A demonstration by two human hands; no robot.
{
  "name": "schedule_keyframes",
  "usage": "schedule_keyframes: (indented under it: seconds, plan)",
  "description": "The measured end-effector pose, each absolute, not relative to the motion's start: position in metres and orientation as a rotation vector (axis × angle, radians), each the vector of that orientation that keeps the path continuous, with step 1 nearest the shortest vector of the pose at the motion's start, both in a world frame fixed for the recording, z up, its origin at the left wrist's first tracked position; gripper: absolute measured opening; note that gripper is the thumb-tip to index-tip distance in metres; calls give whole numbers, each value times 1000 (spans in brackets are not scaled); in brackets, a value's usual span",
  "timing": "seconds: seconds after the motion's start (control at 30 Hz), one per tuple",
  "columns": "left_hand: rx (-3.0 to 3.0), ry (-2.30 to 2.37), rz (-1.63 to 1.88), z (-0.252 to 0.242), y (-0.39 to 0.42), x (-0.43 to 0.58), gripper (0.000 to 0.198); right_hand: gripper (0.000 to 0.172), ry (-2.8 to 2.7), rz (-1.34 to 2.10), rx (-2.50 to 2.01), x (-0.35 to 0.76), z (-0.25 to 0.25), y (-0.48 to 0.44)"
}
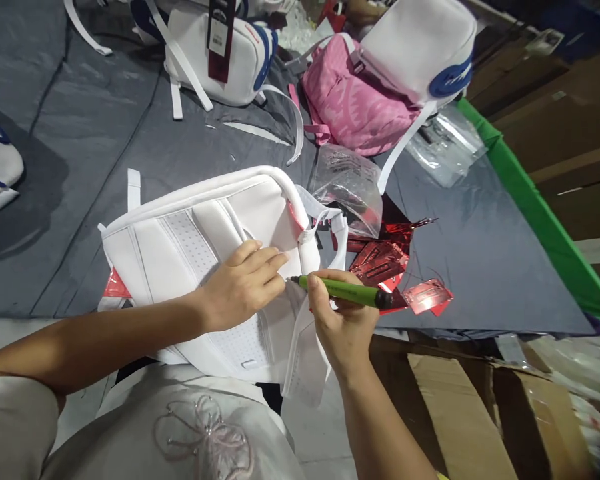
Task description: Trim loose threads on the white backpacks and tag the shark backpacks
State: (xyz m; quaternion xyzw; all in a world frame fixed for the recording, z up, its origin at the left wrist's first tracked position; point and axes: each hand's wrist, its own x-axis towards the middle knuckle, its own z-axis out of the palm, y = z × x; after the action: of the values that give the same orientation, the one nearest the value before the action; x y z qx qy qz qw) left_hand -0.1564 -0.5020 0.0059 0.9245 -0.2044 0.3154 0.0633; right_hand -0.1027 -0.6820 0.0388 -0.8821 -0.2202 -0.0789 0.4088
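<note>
A white backpack (173,267) lies with its padded back panel up at the table's near edge, partly against my body. My left hand (250,283) rests flat on that panel, fingers stretched towards the top end. Between the thumb and fingers of my right hand (347,323) is a green pen with a dark tip and dark end (347,291). The pen's tip points left and meets the panel close to my left fingertips; whether it touches the fabric I cannot tell. A white shoulder strap (305,363) hangs down beside my right hand.
Red shiny tags (380,263) lie right of the backpack, near a clear plastic bag (347,187). Behind are a pink backpack (355,100), a white backpack on it (420,50) and another white bag (237,63). A green edge (545,207) bounds the table; cardboard (455,407) stands below.
</note>
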Motion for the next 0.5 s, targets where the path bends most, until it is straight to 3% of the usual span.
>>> schedule_keyframes:
  seconds: [0.2,0.5]
  plan:
    - [2780,-612,905,12,-503,-159,11,22,-745,-263,-2256,-96,43,-681]
    - [2777,-630,1013,2,-502,-152,7,40,-800,-146,-2221,-84,29,-689]
